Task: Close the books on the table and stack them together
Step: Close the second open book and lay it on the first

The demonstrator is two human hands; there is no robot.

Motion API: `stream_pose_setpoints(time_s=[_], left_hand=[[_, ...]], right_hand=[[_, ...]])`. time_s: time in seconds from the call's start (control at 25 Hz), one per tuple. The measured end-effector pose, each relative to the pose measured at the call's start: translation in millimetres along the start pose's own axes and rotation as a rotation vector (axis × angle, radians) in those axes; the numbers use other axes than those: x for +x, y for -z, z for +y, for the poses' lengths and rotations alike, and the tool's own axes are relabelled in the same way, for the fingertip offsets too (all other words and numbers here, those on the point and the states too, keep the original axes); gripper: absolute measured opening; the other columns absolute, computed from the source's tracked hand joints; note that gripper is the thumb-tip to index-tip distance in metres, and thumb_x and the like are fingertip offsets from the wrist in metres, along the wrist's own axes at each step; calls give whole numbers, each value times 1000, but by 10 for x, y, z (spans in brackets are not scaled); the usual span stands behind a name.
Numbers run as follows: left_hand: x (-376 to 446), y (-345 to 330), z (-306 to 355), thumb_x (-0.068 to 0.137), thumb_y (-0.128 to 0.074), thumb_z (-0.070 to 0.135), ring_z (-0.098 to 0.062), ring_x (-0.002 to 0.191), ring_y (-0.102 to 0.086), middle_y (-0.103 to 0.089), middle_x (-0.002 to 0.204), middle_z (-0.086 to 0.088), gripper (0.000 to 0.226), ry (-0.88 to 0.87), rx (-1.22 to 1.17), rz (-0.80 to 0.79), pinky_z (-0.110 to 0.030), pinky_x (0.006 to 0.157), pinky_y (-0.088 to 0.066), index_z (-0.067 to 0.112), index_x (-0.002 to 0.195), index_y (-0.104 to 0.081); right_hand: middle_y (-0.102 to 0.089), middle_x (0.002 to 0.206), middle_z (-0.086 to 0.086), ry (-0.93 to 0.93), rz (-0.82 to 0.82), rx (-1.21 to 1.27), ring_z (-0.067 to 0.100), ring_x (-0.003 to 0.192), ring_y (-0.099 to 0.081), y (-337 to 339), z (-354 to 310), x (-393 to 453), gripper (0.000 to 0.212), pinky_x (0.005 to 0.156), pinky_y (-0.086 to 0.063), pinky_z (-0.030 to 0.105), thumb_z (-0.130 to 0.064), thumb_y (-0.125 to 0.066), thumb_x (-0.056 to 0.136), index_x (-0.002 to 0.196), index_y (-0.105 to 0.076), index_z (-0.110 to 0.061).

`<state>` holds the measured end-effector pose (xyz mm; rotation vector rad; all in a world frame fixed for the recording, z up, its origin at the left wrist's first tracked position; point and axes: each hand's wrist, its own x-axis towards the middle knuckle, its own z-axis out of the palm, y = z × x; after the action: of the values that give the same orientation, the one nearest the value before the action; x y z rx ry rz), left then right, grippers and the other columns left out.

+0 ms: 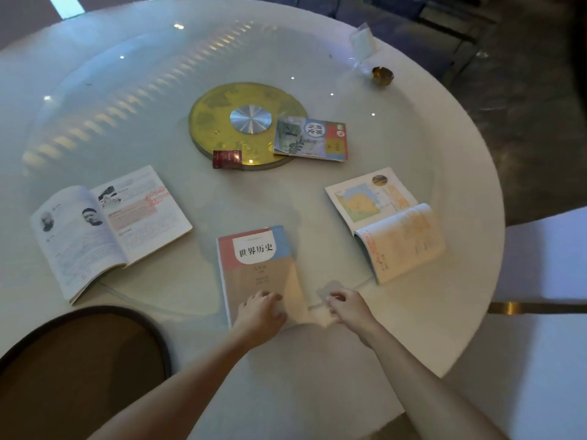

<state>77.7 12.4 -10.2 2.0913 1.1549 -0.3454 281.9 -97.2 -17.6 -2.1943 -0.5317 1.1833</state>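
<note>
A closed book [259, 265] with a pink, blue and tan cover lies near the table's front edge. My left hand [262, 309] rests flat on its lower part, fingers spread. My right hand [344, 304] hovers just right of that book with fingers curled, holding nothing I can see. An open book [108, 227] with portraits lies at the left. Another open book [386, 222] showing a map lies at the right. A closed book [313, 139] lies farther back, partly on the yellow disc.
The round white table [460, 173] carries a glass turntable with a yellow disc [222, 122] at its middle. A small red box [226, 159] sits at the disc's edge. A gold bowl [382, 75] and a clear packet [362, 42] are at the far right. A brown chair [79, 360] is at my left.
</note>
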Motion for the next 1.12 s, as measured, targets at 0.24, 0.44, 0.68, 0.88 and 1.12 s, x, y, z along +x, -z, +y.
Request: stream_pose_setpoints(time_s=[0.24,0.44,0.68,0.88,1.12], left_hand=[[405,-10,776,89,-68,36,-16,103,-69,-72,118,-4,40,-28,-425,-24,-31,92,-53,18,125,-68],[874,-158,1543,90,-70,32,-15,85,-69,-73,99,-5,39,81,-712,-28,-30,79,-54,12,123,-67],[1430,-361,2359,92,-70,25,-13,81,-62,-69,108,-8,35,243,-898,-15,-22,66,-50,9,121,-58],[1667,-387,2586,95,-65,20,-23,84,-67,-74,101,-13,11,440,-1031,58,-27,65,-53,19,87,-58],[1550,-107,2316,88,-61,5,-19,46,-66,-68,62,-11,10,549,-1214,118,-27,47,-56,-2,82,-65]], right_hand=[[-68,119,12,-80,245,179,24,97,-63,997,129,267,38,86,-56,44,-21,-67,90,125,-67,-7],[-56,150,10,18,308,125,28,136,-54,1974,116,693,65,104,-43,34,-32,-70,91,148,-52,-7],[-66,108,4,49,248,52,19,88,-60,2830,10,1229,20,68,-46,32,-17,-71,90,105,-58,-17],[-71,110,3,-54,167,51,22,102,-68,3089,149,1702,53,92,-54,38,-43,-72,73,117,-66,-12],[-71,88,9,-121,63,94,22,76,-63,3180,151,1821,6,64,-46,31,-15,-71,81,85,-72,-11]])
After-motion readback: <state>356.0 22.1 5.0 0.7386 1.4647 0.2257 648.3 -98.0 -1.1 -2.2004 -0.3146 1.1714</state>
